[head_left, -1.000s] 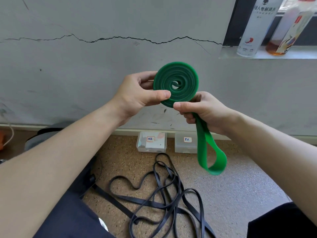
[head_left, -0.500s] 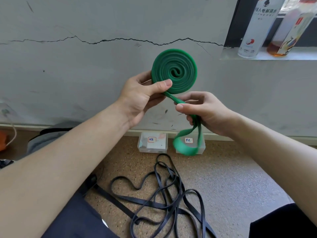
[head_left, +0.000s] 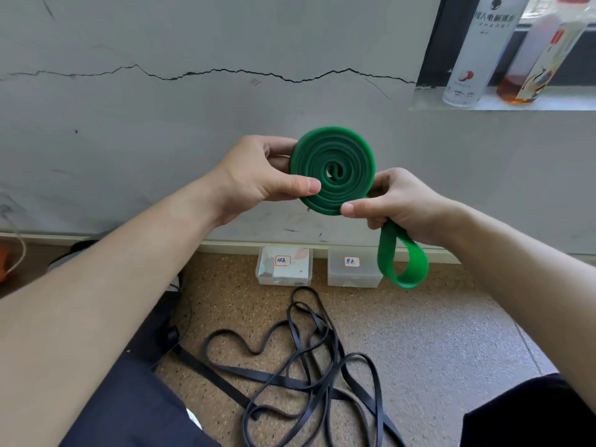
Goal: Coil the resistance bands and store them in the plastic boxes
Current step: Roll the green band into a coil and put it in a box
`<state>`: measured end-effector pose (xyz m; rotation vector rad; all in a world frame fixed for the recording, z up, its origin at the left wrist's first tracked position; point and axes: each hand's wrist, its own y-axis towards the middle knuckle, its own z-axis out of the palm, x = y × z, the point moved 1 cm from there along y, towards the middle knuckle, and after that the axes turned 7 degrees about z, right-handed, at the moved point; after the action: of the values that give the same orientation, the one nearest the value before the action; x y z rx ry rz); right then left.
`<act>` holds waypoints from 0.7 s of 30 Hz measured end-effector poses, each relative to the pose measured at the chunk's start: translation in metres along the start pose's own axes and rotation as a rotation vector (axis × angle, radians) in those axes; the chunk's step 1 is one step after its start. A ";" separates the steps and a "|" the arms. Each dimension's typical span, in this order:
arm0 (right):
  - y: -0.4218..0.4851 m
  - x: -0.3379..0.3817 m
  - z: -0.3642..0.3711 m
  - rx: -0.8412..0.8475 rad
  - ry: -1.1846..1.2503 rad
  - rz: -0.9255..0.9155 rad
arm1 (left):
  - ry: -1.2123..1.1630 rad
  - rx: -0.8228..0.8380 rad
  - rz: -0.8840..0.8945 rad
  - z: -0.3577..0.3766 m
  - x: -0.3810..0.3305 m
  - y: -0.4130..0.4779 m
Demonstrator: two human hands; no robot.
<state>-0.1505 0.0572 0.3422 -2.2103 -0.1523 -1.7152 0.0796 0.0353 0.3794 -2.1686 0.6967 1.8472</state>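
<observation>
Green band [head_left: 332,171], coiled, centre frame: left hand [head_left: 258,175] fingers pinching coil, right hand [head_left: 400,204] fingers clamped on its loose tail; black band [head_left: 309,372] on floor below.

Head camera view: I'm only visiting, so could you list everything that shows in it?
Green resistance band: one, green, mostly coiled, held up in front of the wall; a loose loop hangs below.
Black resistance band: one tangle, black, on the floor; exact count unclear.
Plastic boxes: two, clear, labelled, on the floor against the wall: left box, right box.
Bottles: two, on the ledge at top right: white bottle, amber bottle.
Wall: one, grey, cracked.
Floor: one, speckled brown.
Hands: two; left hand pinches the coil, right hand grips the band's tail.
</observation>
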 end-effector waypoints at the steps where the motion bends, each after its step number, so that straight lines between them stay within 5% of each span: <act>1: 0.001 -0.001 0.001 0.021 -0.016 0.004 | 0.027 0.027 -0.013 -0.001 -0.001 0.000; 6: 0.003 -0.009 0.017 0.162 0.054 -0.023 | 0.093 0.098 -0.087 -0.007 -0.004 0.000; 11: 0.013 -0.004 0.039 0.001 0.406 -0.077 | -0.461 -0.183 -0.015 0.025 0.007 -0.001; 14: 0.015 0.001 0.049 -0.067 0.526 -0.064 | -0.558 -0.278 0.013 0.041 0.013 0.005; 21: 0.012 0.004 0.045 -0.015 0.162 -0.054 | -0.345 -0.225 0.022 0.004 0.007 0.006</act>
<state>-0.1049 0.0599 0.3341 -2.0842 -0.1612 -1.9206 0.0738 0.0305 0.3729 -1.8892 0.4601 2.3291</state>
